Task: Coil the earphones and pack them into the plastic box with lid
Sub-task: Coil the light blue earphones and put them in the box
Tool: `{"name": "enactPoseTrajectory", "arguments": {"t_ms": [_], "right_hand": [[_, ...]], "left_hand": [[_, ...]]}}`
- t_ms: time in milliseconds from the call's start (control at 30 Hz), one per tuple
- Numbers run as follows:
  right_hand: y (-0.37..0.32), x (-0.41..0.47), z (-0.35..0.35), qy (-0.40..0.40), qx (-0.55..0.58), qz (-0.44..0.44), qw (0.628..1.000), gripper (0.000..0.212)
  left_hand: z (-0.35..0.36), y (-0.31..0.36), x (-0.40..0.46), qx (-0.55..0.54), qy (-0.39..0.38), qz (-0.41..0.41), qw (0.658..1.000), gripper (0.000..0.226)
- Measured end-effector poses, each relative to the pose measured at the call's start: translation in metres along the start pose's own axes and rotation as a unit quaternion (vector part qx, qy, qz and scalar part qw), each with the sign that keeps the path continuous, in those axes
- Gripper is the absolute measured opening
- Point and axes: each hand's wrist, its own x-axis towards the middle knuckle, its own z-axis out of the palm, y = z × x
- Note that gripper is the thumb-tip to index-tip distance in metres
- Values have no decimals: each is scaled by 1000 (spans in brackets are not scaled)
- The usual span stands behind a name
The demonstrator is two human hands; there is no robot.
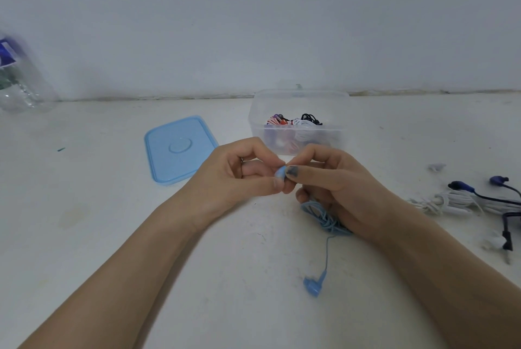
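Item: light blue earphones (327,219). The cable is lying bunched in a loose coil under the right hand (335,187), whose lower fingers are curling round it; one strand is trailing down from the coil toward the viewer, ending in an earbud (314,286) that is resting on the white bench (112,235). The other pale blue earbud end (280,173) is sitting between the two hands, where the left hand (242,176) is pinching it with thumb and fingertips, and the right thumb and forefinger are closing on it from the other side. Both grips are therefore clamped on the earphones.

Item: clear plastic box (298,123), standing open just beyond the hands, near the wall. Coiled earphones in black, white and red-orange are lying inside it. The knuckles are partly covering its front lower wall.

Item: light blue lid (179,148), lying flat on the bench to the left of the box, apart from it; the left hand is overlapping its near right corner.

Item: white earphones (445,203) and dark blue earphones (485,193), lying tangled together at the right edge, well apart from the box.

Item: clear plastic bottle (19,77), standing at the far left, blurred; its blue label is showing no readable writing.
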Motion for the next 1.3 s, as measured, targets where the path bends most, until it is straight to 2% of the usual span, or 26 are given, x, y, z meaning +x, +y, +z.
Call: {"name": "enactPoseTrajectory", "arguments": {"t_ms": [200, 433, 833, 1300], "right_hand": [[1, 0, -2, -4, 3, 4, 1000, 4], [3, 2, -1, 5, 3, -9, 1000, 5], [1, 0, -1, -6, -4, -3, 1000, 9], [-11, -7, 8, 25, 15, 17, 999, 11]], "left_hand": [[2, -1, 0, 11, 3, 3, 1000, 19], [5, -3, 1, 58, 32, 40, 997, 29], [9, 0, 4, 4, 27, 18, 999, 11], [11, 3, -1, 130, 29, 79, 988, 25]]}}
